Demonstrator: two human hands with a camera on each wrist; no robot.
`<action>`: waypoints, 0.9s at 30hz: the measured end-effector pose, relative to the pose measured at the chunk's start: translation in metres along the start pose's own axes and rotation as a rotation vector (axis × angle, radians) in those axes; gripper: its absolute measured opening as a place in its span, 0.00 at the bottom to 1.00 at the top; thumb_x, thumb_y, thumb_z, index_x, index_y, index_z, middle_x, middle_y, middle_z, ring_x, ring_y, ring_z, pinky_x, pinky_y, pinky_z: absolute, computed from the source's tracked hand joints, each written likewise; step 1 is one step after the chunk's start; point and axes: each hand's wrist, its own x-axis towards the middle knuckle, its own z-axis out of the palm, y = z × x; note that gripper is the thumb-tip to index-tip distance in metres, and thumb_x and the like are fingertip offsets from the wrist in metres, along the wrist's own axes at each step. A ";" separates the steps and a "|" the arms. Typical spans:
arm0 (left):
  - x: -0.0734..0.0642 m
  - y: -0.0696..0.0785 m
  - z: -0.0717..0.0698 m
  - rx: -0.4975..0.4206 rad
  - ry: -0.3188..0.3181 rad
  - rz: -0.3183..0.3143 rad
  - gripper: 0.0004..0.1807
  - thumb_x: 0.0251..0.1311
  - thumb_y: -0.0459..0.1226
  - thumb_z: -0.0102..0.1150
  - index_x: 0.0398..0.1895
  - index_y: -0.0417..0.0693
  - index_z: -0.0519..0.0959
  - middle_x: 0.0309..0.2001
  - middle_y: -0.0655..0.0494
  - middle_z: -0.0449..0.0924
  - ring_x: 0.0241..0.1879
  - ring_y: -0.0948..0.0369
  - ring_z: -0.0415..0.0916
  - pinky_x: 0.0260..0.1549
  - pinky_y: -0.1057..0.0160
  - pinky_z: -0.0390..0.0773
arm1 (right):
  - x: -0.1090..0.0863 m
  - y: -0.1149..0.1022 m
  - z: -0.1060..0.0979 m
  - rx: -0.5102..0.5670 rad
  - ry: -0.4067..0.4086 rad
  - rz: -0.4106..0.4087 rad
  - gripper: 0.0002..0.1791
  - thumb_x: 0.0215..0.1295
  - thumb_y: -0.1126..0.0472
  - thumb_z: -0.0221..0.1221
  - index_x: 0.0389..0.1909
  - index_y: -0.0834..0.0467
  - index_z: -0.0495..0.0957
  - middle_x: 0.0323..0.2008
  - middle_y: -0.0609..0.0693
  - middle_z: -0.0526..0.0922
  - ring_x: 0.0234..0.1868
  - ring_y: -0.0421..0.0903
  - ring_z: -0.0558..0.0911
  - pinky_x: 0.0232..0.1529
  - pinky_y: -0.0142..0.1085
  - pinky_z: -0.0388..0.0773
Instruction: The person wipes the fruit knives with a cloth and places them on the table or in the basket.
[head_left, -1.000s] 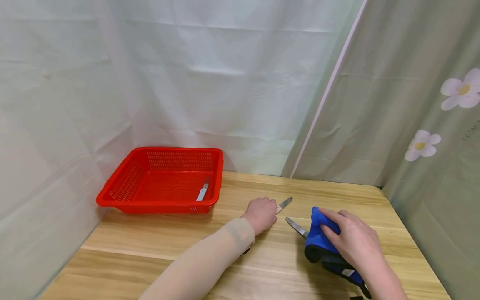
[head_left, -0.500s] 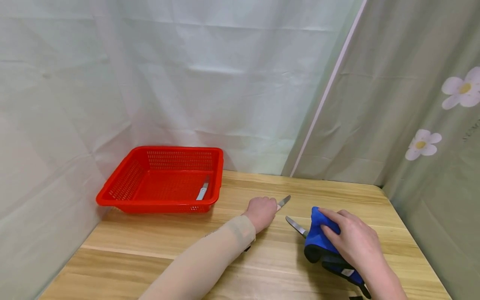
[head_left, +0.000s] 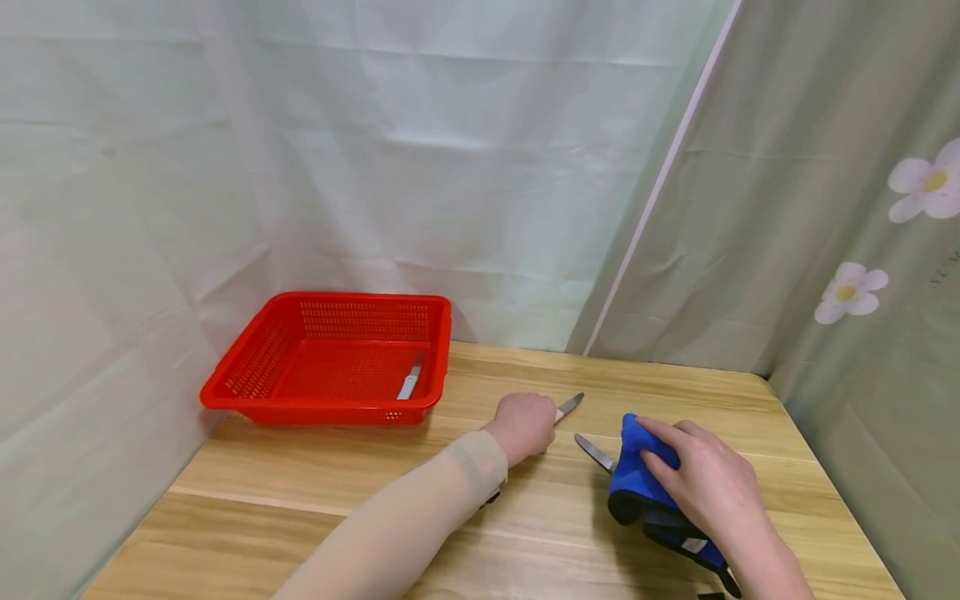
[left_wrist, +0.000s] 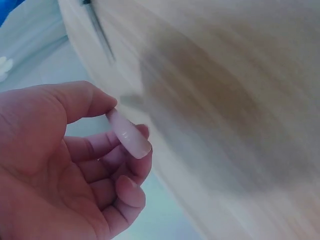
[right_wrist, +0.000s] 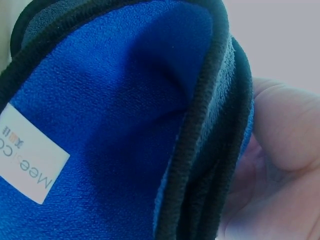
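My left hand [head_left: 522, 427] pinches a small knife by its pale pink handle [left_wrist: 129, 136] between thumb and fingers. In the head view this knife's blade [head_left: 572, 404] points away to the upper right, low over the table. My right hand [head_left: 708, 475] grips a folded blue cloth [head_left: 647, 473] with black edging, thumb on the near side. The cloth's white label [right_wrist: 34, 155] faces the right wrist camera. From the cloth's left side sticks the blade of a second knife [head_left: 595, 452], its handle hidden in the head view.
A red plastic basket [head_left: 326, 406] stands at the back left of the wooden table [head_left: 315, 475]. Inside it, near the right wall, lies a knife with a white handle [head_left: 408, 384]. Pale curtains [head_left: 420, 183] hang behind the table and along both sides.
The head view has swung very slightly to the left. Both hands keep their grips, almost still, the left on its knife and the right on the cloth.
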 end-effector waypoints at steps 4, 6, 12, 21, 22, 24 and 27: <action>-0.007 -0.003 -0.006 -0.007 0.036 -0.001 0.10 0.73 0.45 0.70 0.38 0.51 0.82 0.26 0.60 0.77 0.24 0.64 0.72 0.23 0.61 0.76 | 0.000 -0.003 -0.001 0.003 0.000 -0.002 0.26 0.68 0.54 0.76 0.67 0.48 0.87 0.44 0.51 0.88 0.37 0.50 0.85 0.30 0.52 0.80; -0.013 -0.005 -0.011 -0.011 0.060 0.003 0.10 0.72 0.44 0.71 0.38 0.51 0.81 0.26 0.60 0.77 0.23 0.63 0.72 0.23 0.60 0.76 | 0.000 -0.004 -0.001 0.004 0.001 -0.001 0.26 0.68 0.54 0.76 0.67 0.48 0.87 0.43 0.50 0.87 0.36 0.49 0.84 0.30 0.50 0.79; -0.031 -0.011 -0.022 -0.062 0.131 0.041 0.09 0.70 0.39 0.72 0.39 0.47 0.80 0.25 0.58 0.76 0.22 0.61 0.72 0.23 0.59 0.76 | 0.002 -0.009 -0.002 0.006 -0.012 -0.001 0.27 0.69 0.53 0.76 0.68 0.47 0.87 0.43 0.49 0.87 0.37 0.49 0.84 0.31 0.50 0.80; -0.053 -0.024 -0.026 -0.087 0.236 0.116 0.08 0.70 0.35 0.69 0.40 0.44 0.77 0.25 0.57 0.75 0.20 0.59 0.72 0.23 0.61 0.78 | 0.006 -0.017 0.001 0.023 -0.009 -0.023 0.27 0.69 0.53 0.76 0.68 0.47 0.86 0.44 0.48 0.87 0.37 0.47 0.83 0.32 0.49 0.80; -0.056 -0.025 -0.026 -0.093 0.246 0.123 0.09 0.70 0.35 0.69 0.40 0.44 0.76 0.25 0.57 0.74 0.20 0.59 0.71 0.23 0.61 0.77 | 0.006 -0.018 0.001 0.024 -0.009 -0.026 0.27 0.69 0.53 0.76 0.68 0.47 0.86 0.44 0.49 0.87 0.38 0.48 0.84 0.32 0.50 0.81; -0.063 -0.027 -0.026 -0.115 0.243 0.121 0.09 0.71 0.35 0.69 0.40 0.44 0.76 0.26 0.57 0.74 0.20 0.59 0.70 0.23 0.62 0.76 | 0.007 -0.020 0.001 0.025 -0.011 -0.030 0.27 0.69 0.53 0.76 0.68 0.47 0.86 0.44 0.49 0.87 0.38 0.48 0.84 0.32 0.49 0.81; -0.071 -0.031 -0.025 -0.145 0.231 0.106 0.09 0.73 0.36 0.69 0.44 0.43 0.77 0.28 0.57 0.74 0.21 0.59 0.70 0.24 0.62 0.76 | 0.008 -0.024 0.002 0.026 -0.021 -0.036 0.27 0.70 0.54 0.76 0.68 0.47 0.86 0.43 0.49 0.87 0.37 0.47 0.83 0.33 0.48 0.81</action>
